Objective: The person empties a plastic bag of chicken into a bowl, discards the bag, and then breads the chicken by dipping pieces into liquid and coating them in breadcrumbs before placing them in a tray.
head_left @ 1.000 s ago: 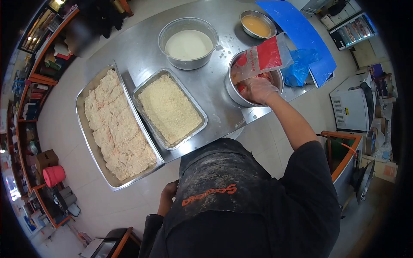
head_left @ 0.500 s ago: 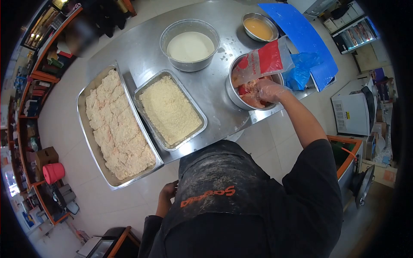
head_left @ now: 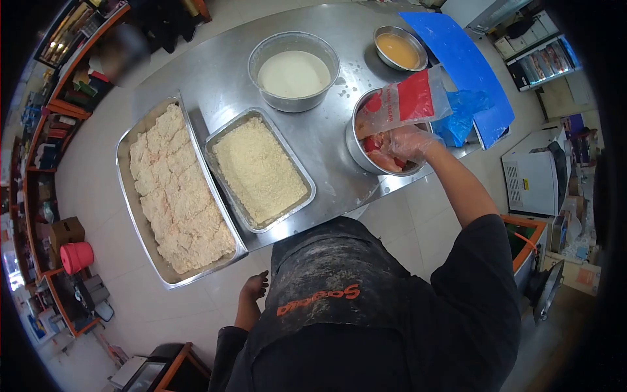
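My right hand point(head_left: 413, 144), in a clear plastic glove, reaches into a round metal pot point(head_left: 354, 149) at the table's right front edge. Its fingers curl into pinkish raw meat point(head_left: 385, 161); the fingertips are partly hidden. A red and clear printed plastic bag point(head_left: 413, 98) lies over the pot's far rim, just beyond this hand. Bare, my left hand point(head_left: 254, 286) hangs low beside my floury dark apron point(head_left: 320, 268), loosely bent and holding nothing I can see.
On the steel table point(head_left: 330, 166) stand a tray of pale crumbs point(head_left: 261, 171), a bowl of white batter point(head_left: 294, 74) and a bowl of orange liquid point(head_left: 398, 51). Leftmost is a deep pan of coated pieces point(head_left: 175, 196). A blue board point(head_left: 460, 62) and blue bag point(head_left: 462, 114) lie right.
My right hand has shifted slightly within the pot, deeper toward its right side. My left hand has swung up a little, its fingers showing more. The view has tilted slightly.
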Demonstrator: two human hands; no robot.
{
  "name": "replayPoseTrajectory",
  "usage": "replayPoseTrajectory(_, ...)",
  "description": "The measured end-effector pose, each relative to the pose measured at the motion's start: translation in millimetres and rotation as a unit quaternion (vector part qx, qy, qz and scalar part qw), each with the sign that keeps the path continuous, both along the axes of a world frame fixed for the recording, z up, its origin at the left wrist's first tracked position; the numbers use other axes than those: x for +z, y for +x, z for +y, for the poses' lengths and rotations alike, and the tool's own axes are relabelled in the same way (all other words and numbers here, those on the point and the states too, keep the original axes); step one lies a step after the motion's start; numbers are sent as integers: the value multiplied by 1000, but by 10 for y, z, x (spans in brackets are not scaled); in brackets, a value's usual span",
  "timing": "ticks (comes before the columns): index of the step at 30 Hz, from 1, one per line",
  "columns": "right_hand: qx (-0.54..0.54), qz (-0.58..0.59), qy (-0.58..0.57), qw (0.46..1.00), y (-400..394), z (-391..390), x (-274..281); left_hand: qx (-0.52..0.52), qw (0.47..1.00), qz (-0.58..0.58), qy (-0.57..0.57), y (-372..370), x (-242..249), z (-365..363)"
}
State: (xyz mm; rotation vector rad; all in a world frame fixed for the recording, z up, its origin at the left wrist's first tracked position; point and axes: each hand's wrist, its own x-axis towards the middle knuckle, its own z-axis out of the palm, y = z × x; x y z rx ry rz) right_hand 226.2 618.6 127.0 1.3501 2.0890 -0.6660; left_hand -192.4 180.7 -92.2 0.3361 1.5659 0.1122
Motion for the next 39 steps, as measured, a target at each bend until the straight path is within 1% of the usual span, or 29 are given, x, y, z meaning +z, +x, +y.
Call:
replayPoseTrajectory(1,32,7,24,999,-55,-51,-10,2,1000,5,-1,27,61,30)
replayPoseTrajectory(3,79,26,83,993,-142,-188,-19,-4,1000,-10,8,21,-53,-24)
replayPoseTrajectory(4,94,40,116,988,-185,-280,-27,-10,999,-29,17,-33,-391,-238)
replayPoseTrajectory(6,121,58,169,976,-236,-382,-89,4,998,-52,17,-77,-757,-456)
replayPoseTrajectory(7,137,63,186,971,-205,-379,-182,28,998,-56,5,-50,-824,-494)
replayPoseTrajectory(8,156,72,203,964,-194,-358,-269,68,995,-67,-31,-86,-1021,-600)
replayPoseTrajectory(10,198,30,197,960,-153,-297,-419,149,980,-80,-104,-154,-1393,-813)
replayPoseTrajectory(12,252,-83,143,954,-284,-238,-339,144,972,-52,-175,-53,-1175,-692)
replayPoseTrajectory(14,216,46,166,961,12,-166,-790,126,978,-3,-168,13,-787,-497)
replayPoseTrajectory(15,247,20,174,953,38,-152,-833,108,980,-15,-164,-27,-884,-513)
replayPoseTrajectory(17,259,-16,161,952,70,-151,-899,95,983,-6,-158,-9,-913,-520)
replayPoseTrajectory(19,231,-99,58,966,-236,-87,-550,94,984,-15,-154,10,-862,-458)
replayPoseTrajectory(20,217,-122,34,968,-285,-53,-545,103,983,-29,-151,16,-783,-431)
replayPoseTrajectory(21,204,-145,11,968,-333,-17,-540,114,985,-20,-126,33,-697,-424)
replayPoseTrajectory(22,188,-115,40,975,-104,70,-836,120,985,-15,-123,34,-684,-432)
replayPoseTrajectory(24,237,-138,18,961,-86,166,-859,120,986,-11,-118,62,-688,-457)
replayPoseTrajectory(25,219,-142,7,965,-152,158,-766,102,986,-11,-130,63,-712,-474)
replayPoseTrajectory(26,201,-146,-4,969,-224,159,-659,110,986,-12,-125,83,-718,-513)
replayPoseTrajectory(28,181,-124,36,975,-428,-38,-160,119,986,-13,-115,133,-708,-565)
replayPoseTrajectory(29,167,-114,53,978,-481,-102,-28,128,984,-14,-121,143,-725,-597)
replayPoseTrajectory(31,248,-37,142,958,-437,-124,-22,133,981,-21,-137,172,-774,-699)
replayPoseTrajectory(33,263,28,160,951,-328,-201,125,163,974,-28,-153,197,-887,-854)
replayPoseTrajectory(34,233,56,138,961,-443,-251,361,159,973,-36,-162,218,-930,-901)
replayPoseTrajectory(36,273,56,193,941,-268,-250,456,170,966,-50,-187,202,-930,-950)
replayPoseTrajectory(38,176,74,174,966,-560,-395,1095,148,966,-69,-198,157,-925,-973)
replayPoseTrajectory(39,147,87,197,965,-681,-453,1362,145,966,-74,-203,141,-929,-938)
